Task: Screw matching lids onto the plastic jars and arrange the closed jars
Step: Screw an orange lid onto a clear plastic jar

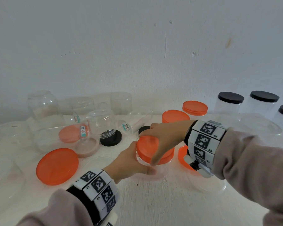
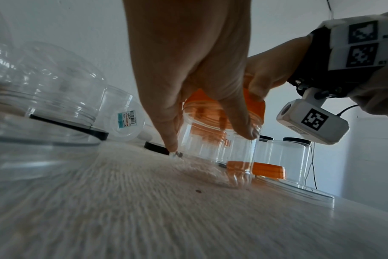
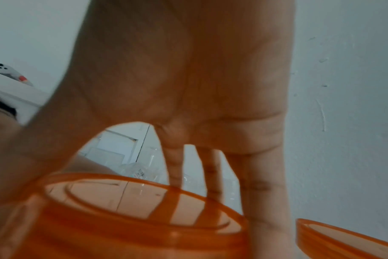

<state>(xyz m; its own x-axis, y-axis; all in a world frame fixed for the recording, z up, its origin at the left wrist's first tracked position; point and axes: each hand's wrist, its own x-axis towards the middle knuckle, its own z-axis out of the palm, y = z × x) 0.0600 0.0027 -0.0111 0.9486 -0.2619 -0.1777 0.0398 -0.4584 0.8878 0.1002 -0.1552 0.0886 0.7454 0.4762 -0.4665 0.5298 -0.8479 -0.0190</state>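
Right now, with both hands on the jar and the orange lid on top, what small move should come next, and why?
Probably keep twisting the orange lid with the right hand while the left hand steadies the jar. The lid already sits on the jar mouth, and the fingers wrap its rim, but whether it is tight cannot be seen.

I see a white worktop [image 1: 153, 201]. A big orange lid [image 1: 57, 166] lies flat left of my left hand [image 1: 129, 162]. Three black-lidded jars [image 1: 228, 103] stand beyond my right hand [image 1: 167, 136].
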